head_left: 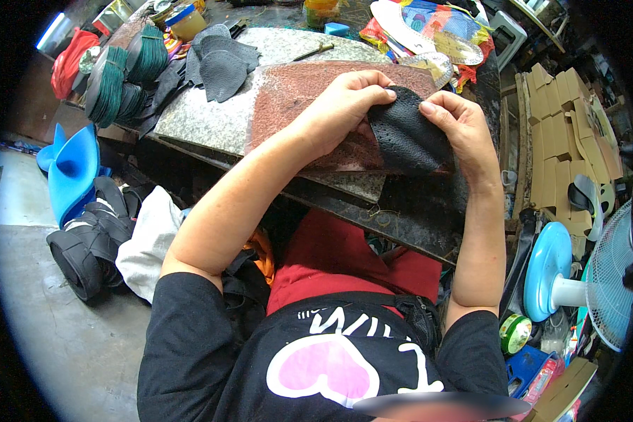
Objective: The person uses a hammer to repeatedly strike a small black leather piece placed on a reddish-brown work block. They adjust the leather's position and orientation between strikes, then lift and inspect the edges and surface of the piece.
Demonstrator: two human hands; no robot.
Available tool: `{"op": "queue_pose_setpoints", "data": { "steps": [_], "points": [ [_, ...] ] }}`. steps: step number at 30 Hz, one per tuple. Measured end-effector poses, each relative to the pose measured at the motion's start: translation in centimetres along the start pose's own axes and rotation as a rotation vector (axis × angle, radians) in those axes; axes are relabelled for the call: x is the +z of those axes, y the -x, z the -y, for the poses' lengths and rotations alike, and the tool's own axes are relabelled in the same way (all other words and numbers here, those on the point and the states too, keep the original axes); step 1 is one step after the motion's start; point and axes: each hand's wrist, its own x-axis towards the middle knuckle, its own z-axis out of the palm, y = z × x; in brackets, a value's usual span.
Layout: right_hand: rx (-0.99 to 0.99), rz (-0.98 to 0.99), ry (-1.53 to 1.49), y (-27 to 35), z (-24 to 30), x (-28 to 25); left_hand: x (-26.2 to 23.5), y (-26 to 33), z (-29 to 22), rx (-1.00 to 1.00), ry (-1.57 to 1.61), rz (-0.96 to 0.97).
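A piece of black grained leather (pixel 411 133) hangs between my two hands above the near right part of the workbench. My left hand (pixel 355 98) pinches its upper left edge between thumb and fingers. At the upper right edge, my right hand (pixel 461 125) grips it the same way, thumb toward the leather. Under it lies a reddish-brown rough board (pixel 288 98), partly covered by the leather and my left forearm. Several cut dark grey leather pieces (pixel 221 67) are stacked to the left on a speckled stone slab (pixel 190 121).
Spools of dark green cord (pixel 107 88) stand at the bench's left end. A thin tool (pixel 314 51) lies behind the board. Colourful mesh bags (pixel 443 24) sit at the back right. On the right are cardboard boxes (pixel 552 133) and a fan (pixel 608 281); blue foam sheets (pixel 74 169) are lower left.
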Motion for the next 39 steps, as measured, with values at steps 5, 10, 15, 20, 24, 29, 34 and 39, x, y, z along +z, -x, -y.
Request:
{"op": "queue_pose_setpoints", "data": {
  "steps": [5, 10, 15, 20, 24, 29, 34, 39],
  "points": [
    [0.019, 0.013, 0.014, 0.0, 0.1, -0.2, 0.3, 0.2, -0.2, -0.010, -0.006, -0.036],
    [0.012, 0.018, -0.018, 0.1, 0.0, -0.1, 0.2, 0.2, -0.4, -0.003, 0.016, 0.006],
    [-0.011, -0.015, 0.032, -0.1, -0.1, -0.4, 0.1, 0.0, 0.1, 0.011, 0.119, -0.035],
    [0.001, 0.016, 0.027, -0.2, -0.3, -0.6, 0.1, -0.3, 0.3, 0.028, 0.010, -0.009],
    [-0.003, 0.010, -0.033, -0.2, -0.5, -0.4, 0.0, -0.2, 0.5, 0.041, 0.023, 0.041],
    [-0.006, -0.057, -0.092, -0.1, -0.5, -0.4, -0.4, -0.5, 0.6, 0.039, 0.045, 0.026],
    [-0.022, 0.006, -0.004, -0.2, -0.5, -0.7, -0.5, -0.5, 0.7, 0.041, 0.005, -0.039],
    [-0.042, 0.051, -0.027, -0.2, -0.4, -1.1, -0.3, -0.3, 0.3, 0.068, 0.134, -0.064]
  ]
}}
